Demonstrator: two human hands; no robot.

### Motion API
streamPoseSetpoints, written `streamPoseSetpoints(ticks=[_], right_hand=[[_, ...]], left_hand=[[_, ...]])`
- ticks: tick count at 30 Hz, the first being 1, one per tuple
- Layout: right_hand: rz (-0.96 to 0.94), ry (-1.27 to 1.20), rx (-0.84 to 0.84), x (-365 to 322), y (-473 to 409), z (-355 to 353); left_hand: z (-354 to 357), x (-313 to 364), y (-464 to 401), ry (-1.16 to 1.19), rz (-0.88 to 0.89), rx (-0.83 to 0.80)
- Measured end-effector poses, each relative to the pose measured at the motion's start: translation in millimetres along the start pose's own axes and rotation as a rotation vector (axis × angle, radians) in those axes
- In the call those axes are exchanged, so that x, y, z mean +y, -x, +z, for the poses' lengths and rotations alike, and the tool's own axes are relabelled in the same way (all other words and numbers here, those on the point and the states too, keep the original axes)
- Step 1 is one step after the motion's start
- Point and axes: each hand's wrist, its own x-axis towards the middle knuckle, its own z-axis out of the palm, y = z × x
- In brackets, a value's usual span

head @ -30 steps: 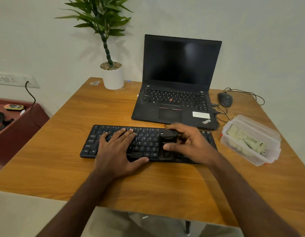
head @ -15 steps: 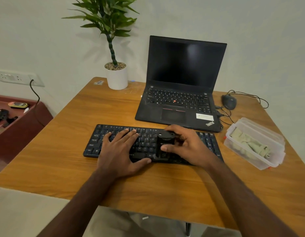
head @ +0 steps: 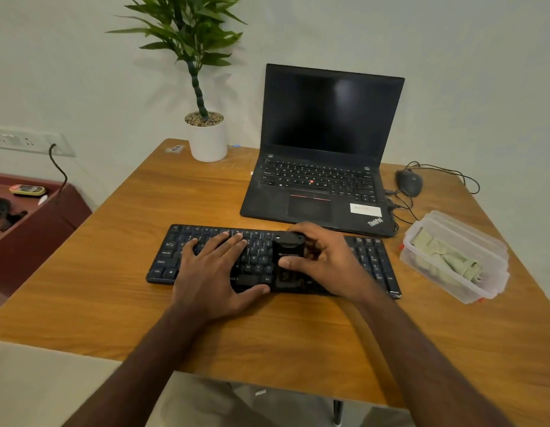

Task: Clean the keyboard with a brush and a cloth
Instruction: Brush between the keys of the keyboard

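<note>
A black keyboard (head: 172, 257) lies across the wooden table (head: 113, 229) in front of me. My left hand (head: 212, 272) rests flat on its left half, fingers spread over the keys. My right hand (head: 326, 263) grips a black block-shaped brush (head: 287, 251) that stands on the keys right of the middle. A pale green cloth (head: 446, 260) lies crumpled inside a clear plastic box (head: 471, 238) at the table's right.
An open black laptop (head: 323, 149) stands just behind the keyboard. A wired mouse (head: 408, 181) sits to its right, its cable looping near the box. A potted plant (head: 206, 137) is at the back left. A dark red side cabinet (head: 36, 223) stands left of the table.
My right hand has slid the brush slightly left along the keys. The left hand stays pressed on the keyboard. The camera has shifted a little.
</note>
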Motion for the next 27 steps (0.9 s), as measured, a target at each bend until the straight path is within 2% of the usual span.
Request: streamPoseSetpoints(ticks=[8,13,19,24,27], right_hand=[[-0.028,-0.011,0.054,-3.2,-3.4,10.1],[0.005,0.151,0.002,1.2,24.8,-42.2],[-0.04,0.225,0.114,0.2,48.7,-99.0],[-0.09,0.121,0.155,-2.3,36.2,-64.9],[-0.087,0.152,0.095,0.2,27.8,-42.6]], left_hand=[[-0.3,-2.5,0.5,0.004,0.0,0.003],[-1.9,-9.6,-0.1,0.003,0.005,0.004],[-2.8,0.0,-1.7,-0.035,0.001,-0.006],[1.3,51.7,-9.1,-0.045,0.055,-0.024],[8.6,67.8,-11.9,-0.037,0.033,-0.044]])
